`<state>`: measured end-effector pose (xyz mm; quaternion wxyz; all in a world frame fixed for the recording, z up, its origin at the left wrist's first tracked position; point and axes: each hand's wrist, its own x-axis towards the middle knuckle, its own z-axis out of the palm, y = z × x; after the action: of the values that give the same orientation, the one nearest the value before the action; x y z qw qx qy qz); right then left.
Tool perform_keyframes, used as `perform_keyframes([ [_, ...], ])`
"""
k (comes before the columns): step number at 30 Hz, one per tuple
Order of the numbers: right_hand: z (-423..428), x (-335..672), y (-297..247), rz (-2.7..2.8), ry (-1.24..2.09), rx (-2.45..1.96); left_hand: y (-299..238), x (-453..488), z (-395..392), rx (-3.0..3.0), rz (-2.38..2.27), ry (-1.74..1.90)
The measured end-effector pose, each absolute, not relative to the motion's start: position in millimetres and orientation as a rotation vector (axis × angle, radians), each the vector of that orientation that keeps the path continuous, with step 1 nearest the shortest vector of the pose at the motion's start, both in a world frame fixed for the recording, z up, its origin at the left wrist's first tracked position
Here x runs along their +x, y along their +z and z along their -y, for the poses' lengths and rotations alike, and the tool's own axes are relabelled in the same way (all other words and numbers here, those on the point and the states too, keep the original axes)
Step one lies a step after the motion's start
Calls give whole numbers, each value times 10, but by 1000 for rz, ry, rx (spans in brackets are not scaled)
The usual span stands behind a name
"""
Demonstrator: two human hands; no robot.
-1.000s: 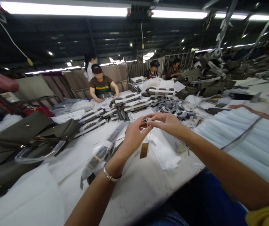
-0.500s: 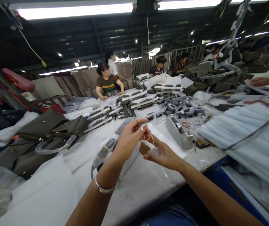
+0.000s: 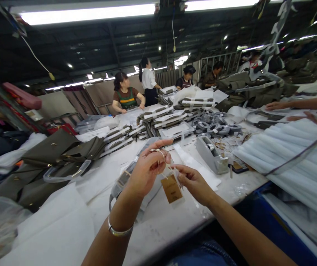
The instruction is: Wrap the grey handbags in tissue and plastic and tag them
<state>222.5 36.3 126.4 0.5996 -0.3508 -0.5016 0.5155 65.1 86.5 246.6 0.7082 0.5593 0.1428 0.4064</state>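
A brown hang tag [image 3: 172, 188] dangles between my hands on a thin white string, with a clear plastic piece behind it. My left hand [image 3: 149, 166] has the string looped over its thumb and fingers; its thumb is bent and the index finger stretches out. With thumb and index finger together, my right hand [image 3: 190, 177] pinches the string just above the tag. Under my left hand lies a grey strap in plastic wrap [image 3: 122, 181], partly covered by the wrist and forearm.
A grey tape dispenser [image 3: 212, 157] stands beyond my right hand. Stacked wrapped pieces [image 3: 169, 118] and coiled straps [image 3: 216, 127] lie farther back. Olive bags [image 3: 50, 151] are at left, white foam rolls [image 3: 288, 147] at right. Another person's hands [image 3: 280, 106] reach in from the right; several people work behind.
My hands have moved apart a little, and the tag now hangs face-on below them instead of sitting in my right hand. The white-shirted person behind has moved right.
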Motion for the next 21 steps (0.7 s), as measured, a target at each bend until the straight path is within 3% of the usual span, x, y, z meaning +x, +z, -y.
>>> perform_keyframes([
  [9,-352,2169,1151,1268,1243,-871,2489,651,-813,1144,-267,1045],
  [16,-286,2113,1265,1395,782,-988,2482,655,-776,994,-219,1025],
  [21,-253,1983,1344,1405,824,-881,2492,626,-760,996,-226,1006],
])
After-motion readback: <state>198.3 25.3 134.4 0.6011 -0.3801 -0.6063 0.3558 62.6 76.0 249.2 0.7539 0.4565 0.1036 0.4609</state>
